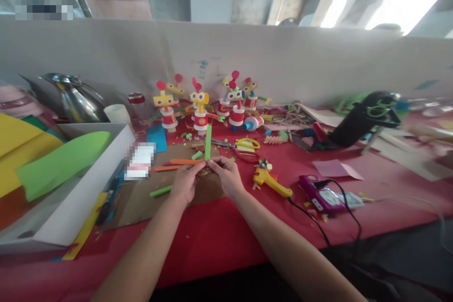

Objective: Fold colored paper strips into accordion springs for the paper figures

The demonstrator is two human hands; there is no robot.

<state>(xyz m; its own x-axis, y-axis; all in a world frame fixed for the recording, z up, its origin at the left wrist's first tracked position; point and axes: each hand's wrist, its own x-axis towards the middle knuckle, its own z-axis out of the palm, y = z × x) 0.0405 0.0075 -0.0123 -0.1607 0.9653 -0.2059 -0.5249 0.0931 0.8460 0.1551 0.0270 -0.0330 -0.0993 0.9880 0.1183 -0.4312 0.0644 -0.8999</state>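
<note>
A narrow green paper strip [208, 142] stands upright between my hands, its lower end pinched by the fingertips of both. My left hand [185, 183] grips it from the left and my right hand [228, 177] from the right, with thumbs nearly touching. Below them lies a brown cardboard sheet [141, 210]. On it are orange paper strips [184, 162], another green strip [161, 191] and a coiled paper piece [198, 147]. Just right of my right hand are yellow-handled scissors [247, 143], red-handled scissors [247, 155] and a yellow glue gun [272, 183].
Several paper-cup figures [200, 115] stand at the back. On the left, a white box [85, 188] holds coloured paper, with a metal jug [76, 99] behind. A purple power strip [323, 196] with cables lies right, near a black stand [357, 120]. A blurred hand [435, 134] shows far right.
</note>
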